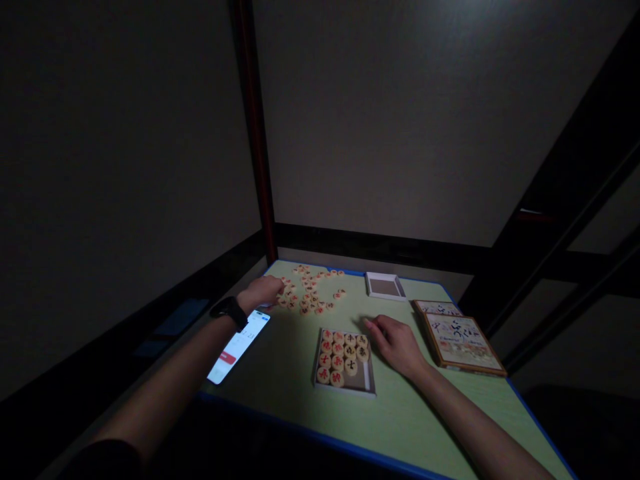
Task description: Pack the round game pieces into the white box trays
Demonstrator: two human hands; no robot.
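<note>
My left hand [266,291], fingers curled, grip unclear, is at the scattered round wooden pieces [311,293]; a careless sweep could topple some. My right [397,343] rests half-curled, seemingly unladen, beside the shallow white box of pieces [371,393].

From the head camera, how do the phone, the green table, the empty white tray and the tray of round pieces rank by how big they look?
Largest to smallest:
1. Green table
2. Tray of round pieces
3. Phone
4. Empty white tray
</note>
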